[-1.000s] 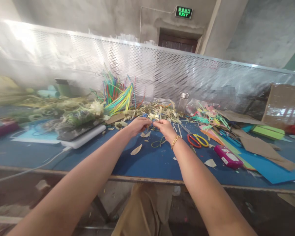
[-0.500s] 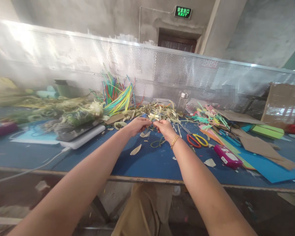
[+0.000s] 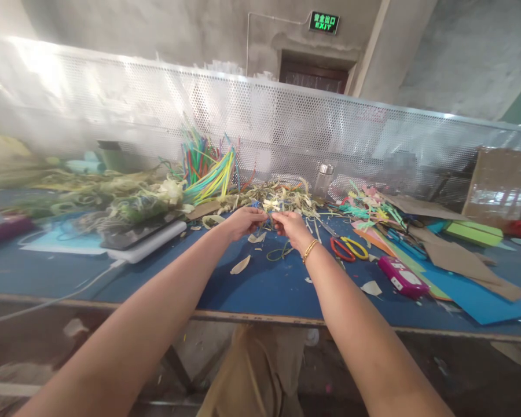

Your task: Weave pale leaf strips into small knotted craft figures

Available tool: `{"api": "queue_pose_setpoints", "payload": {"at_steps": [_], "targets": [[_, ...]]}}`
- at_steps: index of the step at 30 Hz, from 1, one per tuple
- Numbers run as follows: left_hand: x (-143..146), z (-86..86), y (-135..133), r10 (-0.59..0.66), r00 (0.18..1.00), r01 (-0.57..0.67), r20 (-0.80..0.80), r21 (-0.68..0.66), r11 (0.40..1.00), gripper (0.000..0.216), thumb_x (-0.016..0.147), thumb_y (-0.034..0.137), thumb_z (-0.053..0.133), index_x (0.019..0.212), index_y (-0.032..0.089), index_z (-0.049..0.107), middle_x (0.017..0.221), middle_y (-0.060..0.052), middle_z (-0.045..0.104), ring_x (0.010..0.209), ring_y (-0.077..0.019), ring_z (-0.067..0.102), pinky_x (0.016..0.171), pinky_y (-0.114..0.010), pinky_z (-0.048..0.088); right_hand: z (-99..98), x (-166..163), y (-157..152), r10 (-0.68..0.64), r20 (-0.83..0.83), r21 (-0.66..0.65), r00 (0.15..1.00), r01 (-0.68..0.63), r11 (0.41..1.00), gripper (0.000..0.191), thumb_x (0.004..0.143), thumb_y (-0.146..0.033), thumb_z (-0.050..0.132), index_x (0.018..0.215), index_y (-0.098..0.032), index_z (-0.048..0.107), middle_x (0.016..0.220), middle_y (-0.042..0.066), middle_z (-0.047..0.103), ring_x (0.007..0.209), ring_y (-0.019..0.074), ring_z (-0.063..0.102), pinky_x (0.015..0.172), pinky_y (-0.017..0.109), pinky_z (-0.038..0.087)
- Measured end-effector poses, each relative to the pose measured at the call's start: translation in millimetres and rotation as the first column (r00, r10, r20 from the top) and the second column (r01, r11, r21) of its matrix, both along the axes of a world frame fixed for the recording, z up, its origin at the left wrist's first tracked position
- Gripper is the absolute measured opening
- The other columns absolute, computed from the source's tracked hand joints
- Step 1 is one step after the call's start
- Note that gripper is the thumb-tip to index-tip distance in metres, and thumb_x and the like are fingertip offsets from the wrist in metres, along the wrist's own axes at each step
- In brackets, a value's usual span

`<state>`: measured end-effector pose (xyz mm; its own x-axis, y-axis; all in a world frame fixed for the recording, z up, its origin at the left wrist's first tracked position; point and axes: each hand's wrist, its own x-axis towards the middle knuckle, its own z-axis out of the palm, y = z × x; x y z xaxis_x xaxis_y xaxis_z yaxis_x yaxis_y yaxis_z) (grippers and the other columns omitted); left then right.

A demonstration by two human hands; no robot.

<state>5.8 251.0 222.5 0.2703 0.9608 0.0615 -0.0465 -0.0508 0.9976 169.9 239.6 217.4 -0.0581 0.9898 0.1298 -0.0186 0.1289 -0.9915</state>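
Note:
My left hand (image 3: 248,222) and my right hand (image 3: 292,227) meet over the middle of the blue table (image 3: 260,295), fingertips almost touching. Both are closed in a pinch. Between and just beyond them shows a small pale-yellow strip piece (image 3: 271,205) with a bit of blue beside it; which hand bears its weight I cannot make out, and the fingers hide its lower part. Behind it lies a heap of dried pale husk strips (image 3: 293,198). Below the hands are a loose husk scrap (image 3: 240,264) and a thin green loop (image 3: 278,253).
Scissors with red and yellow handles (image 3: 348,248) lie right of my right wrist, near a magenta box (image 3: 402,277) and blue paper (image 3: 473,301). A glass bottle (image 3: 323,180) and colourful pipe cleaners (image 3: 208,171) stand behind. At left is a white power bank (image 3: 150,242) with a cable.
The hands stay in almost the same place, pinched together. The pale piece between them has shifted slightly, and my right fingers have turned a little.

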Motion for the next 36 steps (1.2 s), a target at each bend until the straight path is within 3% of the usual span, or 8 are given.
{"api": "queue_pose_setpoints", "payload": {"at_steps": [7, 20, 27, 36], "targets": [[-0.6, -1.2, 0.7, -0.012, 0.999, 0.015, -0.04, 0.057, 0.998, 0.019, 0.069, 0.026, 0.074, 0.062, 0.016, 0.059, 0.055, 0.001, 0.051, 0.045, -0.0058, 0.04, 0.044, -0.02, 0.027, -1.1, 0.6, 0.3, 0.047, 0.026, -0.061, 0.999, -0.045, 0.997, 0.02, 0.065, -0.033, 0.073, 0.068, -0.017, 0.061, 0.058, -0.002, 0.056, 0.052, 0.0089, 0.047, 0.047, 0.022, 0.036], [1.1, 1.1, -3.5, 0.034, 0.995, -0.028, -0.093, 0.065, 0.998, 0.019, 0.067, 0.027, 0.075, 0.062, 0.016, 0.06, 0.055, 0.0, 0.05, 0.044, -0.0064, 0.037, 0.043, -0.022, 0.022, -2.1, -1.5, -0.3, -0.078, 0.155, 0.057, 0.985, 0.069, 0.996, 0.013, 0.066, -0.029, 0.068, 0.067, -0.018, 0.061, 0.056, -0.003, 0.055, 0.053, 0.0095, 0.047, 0.047, 0.021, 0.038], [0.8, 2.1, -6.2, 0.019, 0.993, -0.007, -0.12, 0.1, 0.995, 0.024, 0.066, 0.028, 0.075, 0.058, 0.016, 0.055, 0.053, 0.002, 0.048, 0.045, -0.006, 0.037, 0.045, -0.022, 0.023, -1.9, -2.1, -1.3, -0.066, 0.135, 0.053, 0.989, 0.059, 0.997, 0.013, 0.065, -0.028, 0.069, 0.068, -0.016, 0.063, 0.057, -0.003, 0.058, 0.054, 0.0098, 0.052, 0.047, 0.02, 0.04], [-0.8, -1.2, -1.8, 0.027, 0.98, 0.005, -0.198, 0.16, 0.987, 0.028, 0.064, 0.034, 0.075, 0.057, 0.015, 0.055, 0.052, 0.002, 0.047, 0.047, -0.006, 0.035, 0.046, -0.023, 0.023, -4.6, -0.2, 1.4, -0.086, 0.229, 0.099, 0.97, 0.065, 0.993, 0.009, 0.067, -0.025, 0.067, 0.068, -0.017, 0.063, 0.054, -0.003, 0.057, 0.051, 0.0094, 0.051, 0.046, 0.019, 0.04]]}}
